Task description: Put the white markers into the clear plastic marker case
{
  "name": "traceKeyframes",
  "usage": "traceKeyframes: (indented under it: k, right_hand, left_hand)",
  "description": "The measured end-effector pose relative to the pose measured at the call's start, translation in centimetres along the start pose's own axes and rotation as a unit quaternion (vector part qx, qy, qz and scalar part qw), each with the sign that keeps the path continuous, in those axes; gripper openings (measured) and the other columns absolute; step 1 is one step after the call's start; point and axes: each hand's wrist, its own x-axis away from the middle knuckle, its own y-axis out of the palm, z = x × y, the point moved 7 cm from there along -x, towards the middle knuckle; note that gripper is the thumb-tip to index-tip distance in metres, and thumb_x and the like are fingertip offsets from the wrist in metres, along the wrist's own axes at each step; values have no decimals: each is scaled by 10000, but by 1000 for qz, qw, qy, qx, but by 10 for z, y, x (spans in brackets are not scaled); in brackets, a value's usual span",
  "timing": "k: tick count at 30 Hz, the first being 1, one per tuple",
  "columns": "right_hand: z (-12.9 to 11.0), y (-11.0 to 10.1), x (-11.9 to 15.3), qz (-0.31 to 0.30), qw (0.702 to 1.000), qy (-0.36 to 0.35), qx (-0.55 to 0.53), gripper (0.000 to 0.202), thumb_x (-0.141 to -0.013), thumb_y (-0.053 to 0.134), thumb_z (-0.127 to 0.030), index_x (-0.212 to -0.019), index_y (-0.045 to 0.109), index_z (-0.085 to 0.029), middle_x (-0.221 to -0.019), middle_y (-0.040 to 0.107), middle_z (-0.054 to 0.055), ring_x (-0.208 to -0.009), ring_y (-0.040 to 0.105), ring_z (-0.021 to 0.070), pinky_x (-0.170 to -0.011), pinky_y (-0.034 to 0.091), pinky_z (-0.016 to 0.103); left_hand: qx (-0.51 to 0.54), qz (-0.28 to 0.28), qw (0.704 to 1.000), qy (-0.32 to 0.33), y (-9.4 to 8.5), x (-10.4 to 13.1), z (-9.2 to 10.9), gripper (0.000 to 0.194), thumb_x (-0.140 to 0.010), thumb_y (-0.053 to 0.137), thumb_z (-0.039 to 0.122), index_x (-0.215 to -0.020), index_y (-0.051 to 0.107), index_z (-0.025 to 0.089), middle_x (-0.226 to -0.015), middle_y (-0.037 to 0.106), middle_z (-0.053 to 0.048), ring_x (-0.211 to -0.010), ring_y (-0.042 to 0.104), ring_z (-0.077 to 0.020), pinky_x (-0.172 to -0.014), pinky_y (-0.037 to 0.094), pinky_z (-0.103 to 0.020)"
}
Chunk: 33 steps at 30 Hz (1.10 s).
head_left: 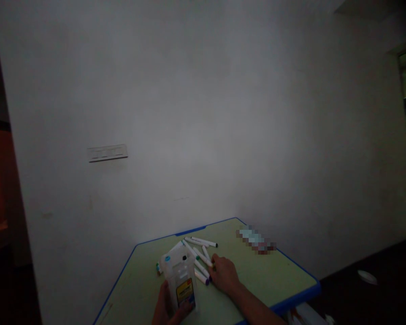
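Fingers wrapped round its lower part, my left hand (166, 307) holds a clear plastic case (181, 280) with a yellow and black label, tilted above the table. A blue-ended and a black-ended marker show at the case's top. My right hand (225, 273) is at the right side of a loose pile of white markers (203, 255), its fingers closed on the end of one marker. The markers lie at various angles, with green, purple and black ends. Some are partly hidden behind the case.
The pale green table (267, 280) has a blue edge and stands against a grey wall (203, 113). A blurred-out object (255, 239) lies near its right back edge. A white item (306, 313) is below the table's right corner.
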Motion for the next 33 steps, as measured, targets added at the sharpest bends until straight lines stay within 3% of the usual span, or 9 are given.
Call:
traceKeyframes:
  k: [10,18,33]
  right_hand:
    - [0,7,-1,2,1000,-22,7,174,-742,465,-243,-853,583,-181,-793,671,82,-747,618,233,-622,392,289]
    - [0,6,-1,-4,1000,-22,-1,180,-737,472,-255,-856,584,-178,-800,673,85,-770,617,243,-642,393,299]
    - [-1,4,-1,-22,1000,-17,-2,183,-765,468,-283,-870,579,-183,-821,671,86,-787,617,235,-656,388,290]
  left_hand:
    - [-10,12,1000,22,-5,-7,-14,783,-466,782,479,-1097,456,150,-1073,613,-162,-1030,547,-368,-889,446,-436]
    - [-10,18,1000,14,-4,-8,-15,807,-444,797,413,-1106,413,154,-1073,606,-160,-1000,567,-354,-869,455,-417]
    - [1,19,1000,16,-4,-7,-17,850,-441,797,463,-1134,415,151,-1102,598,-176,-1007,566,-358,-857,466,-418]
